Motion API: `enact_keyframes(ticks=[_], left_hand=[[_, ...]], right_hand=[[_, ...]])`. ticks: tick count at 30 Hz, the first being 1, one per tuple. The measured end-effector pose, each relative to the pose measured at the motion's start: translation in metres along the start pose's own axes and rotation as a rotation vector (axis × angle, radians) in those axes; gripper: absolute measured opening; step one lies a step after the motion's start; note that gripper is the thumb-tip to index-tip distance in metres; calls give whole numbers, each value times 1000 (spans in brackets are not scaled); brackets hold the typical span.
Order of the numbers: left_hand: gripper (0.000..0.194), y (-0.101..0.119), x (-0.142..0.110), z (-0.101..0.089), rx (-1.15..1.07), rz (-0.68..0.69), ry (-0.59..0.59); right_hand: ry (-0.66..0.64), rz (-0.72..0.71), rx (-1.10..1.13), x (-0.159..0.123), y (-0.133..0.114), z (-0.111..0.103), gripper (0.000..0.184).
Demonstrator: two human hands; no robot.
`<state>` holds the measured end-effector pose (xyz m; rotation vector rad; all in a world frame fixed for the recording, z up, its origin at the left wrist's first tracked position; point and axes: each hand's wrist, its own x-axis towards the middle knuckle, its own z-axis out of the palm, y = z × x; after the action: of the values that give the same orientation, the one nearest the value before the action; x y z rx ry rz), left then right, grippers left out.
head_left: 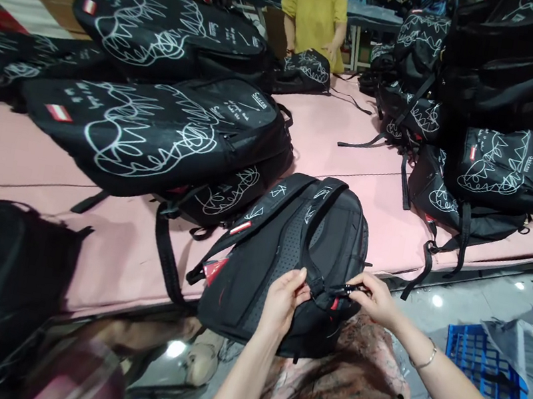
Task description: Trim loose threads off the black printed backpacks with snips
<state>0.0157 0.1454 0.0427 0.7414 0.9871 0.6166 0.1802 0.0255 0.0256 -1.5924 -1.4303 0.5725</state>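
Note:
A black backpack lies at the table's near edge, its padded back and shoulder straps facing up. White line drawings mark the straps. My left hand is closed on the lower end of one shoulder strap, by its buckle. Just right of it, my right hand is closed around a small dark tool that looks like thread snips, pointing at the strap end. The fingers partly hide this tool. A small red tag shows on the bag below it.
Stacked black backpacks with white scribble prints lie to the left, more backpacks to the right, on a pink-covered table. A person in yellow stands opposite. A blue crate is on the floor at right; a dark bag is near left.

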Motion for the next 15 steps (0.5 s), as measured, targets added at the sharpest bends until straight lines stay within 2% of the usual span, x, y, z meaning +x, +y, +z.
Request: enact_keyframes(ticks=[2, 4, 6, 7, 8, 9, 11, 13, 14, 15], left_hand=[[43, 1, -1, 1, 35, 41, 3], [39, 0, -3, 2, 88, 99, -11], [32, -1, -8, 2, 138, 158, -26], [28, -4, -12, 2, 177, 214, -33], [26, -7, -17, 2, 257, 322, -42], [30, -11, -22, 2, 382, 485, -52], [42, -20, -34, 3, 729, 943, -78], [45, -30, -46, 6, 1071, 1362, -109], [43, -34, -51, 9, 1169, 1469, -120], [39, -36, -55, 11, 1225, 1521, -128]], right_hand=[[-69, 66, 20, -14, 1, 3, 18], [-143, 46, 33, -26, 0, 7, 14], [-185, 55, 155, -32, -7, 8, 7], [-186, 107, 261, -32, -11, 7, 9], [-168, 187, 378, -30, -16, 6, 15], [-136, 277, 495, -27, -21, 5, 23], [-51, 443, 694, -19, -29, 3, 36], [-2, 539, 806, -11, -34, 5, 39], [0, 553, 818, -8, -34, 8, 38], [-12, 548, 798, -6, -33, 12, 36]])
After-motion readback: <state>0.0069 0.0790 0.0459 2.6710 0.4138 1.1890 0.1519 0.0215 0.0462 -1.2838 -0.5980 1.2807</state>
